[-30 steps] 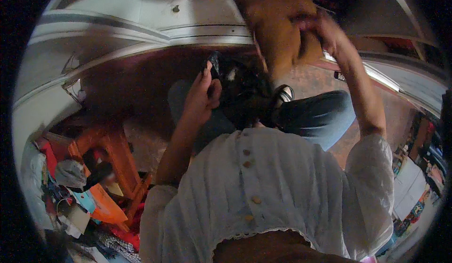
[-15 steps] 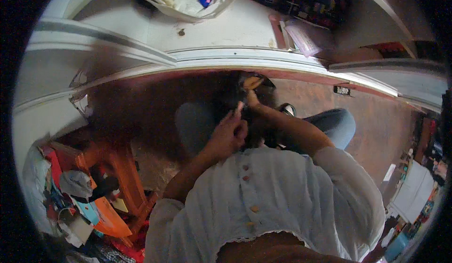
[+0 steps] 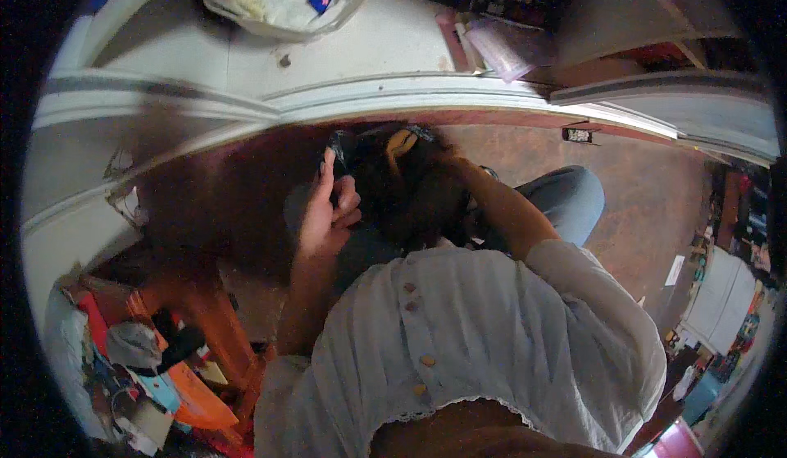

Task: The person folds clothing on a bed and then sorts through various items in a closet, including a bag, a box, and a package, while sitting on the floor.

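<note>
Low on the floor in front of me is a dark, shiny thing that looks like a black plastic bag [image 3: 370, 156]. A tan, curved object [image 3: 400, 141] shows in its upper part; its kind is not clear. My left hand [image 3: 329, 202] is raised at the bag's left side, its fingers closed on a shiny black edge near the fingertips. My right hand [image 3: 448, 161] is at the bag's right side, dark and blurred, its fingers hidden.
A white sliding-door track [image 3: 393, 93] crosses ahead of me, with a white bag [image 3: 287, 15] and papers [image 3: 498, 50] beyond it. Wooden furniture with piled items [image 3: 184, 376] stands at lower left. A small dark box [image 3: 577, 135] lies on the brown floor at right.
My left hand has moved left, away from my right hand, with the black edge at its fingertips. The tan object has shifted left in view. The whole view has also shifted slightly.
</note>
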Available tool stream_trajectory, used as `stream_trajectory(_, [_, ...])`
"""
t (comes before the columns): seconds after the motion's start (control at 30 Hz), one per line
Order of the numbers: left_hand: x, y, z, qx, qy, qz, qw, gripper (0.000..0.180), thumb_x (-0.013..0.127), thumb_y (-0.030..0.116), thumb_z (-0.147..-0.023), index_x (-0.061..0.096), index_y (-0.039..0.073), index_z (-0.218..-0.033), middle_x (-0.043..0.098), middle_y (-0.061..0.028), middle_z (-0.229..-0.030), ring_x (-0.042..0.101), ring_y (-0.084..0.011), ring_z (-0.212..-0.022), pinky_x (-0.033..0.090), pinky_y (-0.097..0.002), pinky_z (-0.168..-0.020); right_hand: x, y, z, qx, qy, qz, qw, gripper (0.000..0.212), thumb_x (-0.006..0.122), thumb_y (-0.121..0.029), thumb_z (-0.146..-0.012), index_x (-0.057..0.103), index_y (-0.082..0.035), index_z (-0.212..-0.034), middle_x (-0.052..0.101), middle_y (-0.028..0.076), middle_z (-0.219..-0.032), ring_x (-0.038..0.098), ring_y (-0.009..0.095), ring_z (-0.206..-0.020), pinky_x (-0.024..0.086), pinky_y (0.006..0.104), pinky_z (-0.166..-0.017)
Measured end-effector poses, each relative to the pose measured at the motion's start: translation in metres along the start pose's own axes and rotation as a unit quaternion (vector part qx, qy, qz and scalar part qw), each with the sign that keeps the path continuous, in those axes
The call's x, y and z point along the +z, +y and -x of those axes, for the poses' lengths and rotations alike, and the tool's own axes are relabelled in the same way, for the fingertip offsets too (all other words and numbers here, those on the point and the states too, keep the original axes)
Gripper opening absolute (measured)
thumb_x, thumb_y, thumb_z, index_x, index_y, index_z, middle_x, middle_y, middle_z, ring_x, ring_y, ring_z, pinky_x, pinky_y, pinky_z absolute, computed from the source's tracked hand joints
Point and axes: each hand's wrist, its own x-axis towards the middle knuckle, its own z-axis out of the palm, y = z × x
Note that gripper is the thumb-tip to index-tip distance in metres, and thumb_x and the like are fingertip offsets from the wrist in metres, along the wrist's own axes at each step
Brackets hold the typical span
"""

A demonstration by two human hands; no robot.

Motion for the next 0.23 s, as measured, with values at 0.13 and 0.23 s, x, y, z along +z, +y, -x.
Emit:
stream_trajectory(0.13, [-0.026,0.006,-0.004,0.014,-0.026,-0.039,0.999,0.036,0.034,0.04,-0.089,0.036,0.024,-0.122,0.03,0.003,-0.052,0.024,-0.0047,-0.04,0.018,-0.0175,-0.036,-0.015,-0.022,-0.004,0.049,-0.012,-0.123,0.991,0.05,0.065,-0.02,-0.073,0.047,-0.003,-0.116,0.051,0.014,-0.113,0.05,0.016,-0.097,0.041,0.0298,-0.081])
stream_trajectory(0.23, [-0.031,0.001,0.002,0.031,-0.005,-0.054,0.998,0.044,0.034,0.041,-0.089,0.027,0.025,-0.13,0.031,0.0025,-0.052,0.025,-0.0052,-0.04,0.018,-0.0177,-0.035,-0.045,-0.201,0.033,-0.079,-0.013,-0.003,0.997,0.054,0.066,-0.024,-0.073,0.045,-0.005,-0.119,0.052,0.014,-0.112,0.05,0.015,-0.096,0.042,0.0311,-0.081])
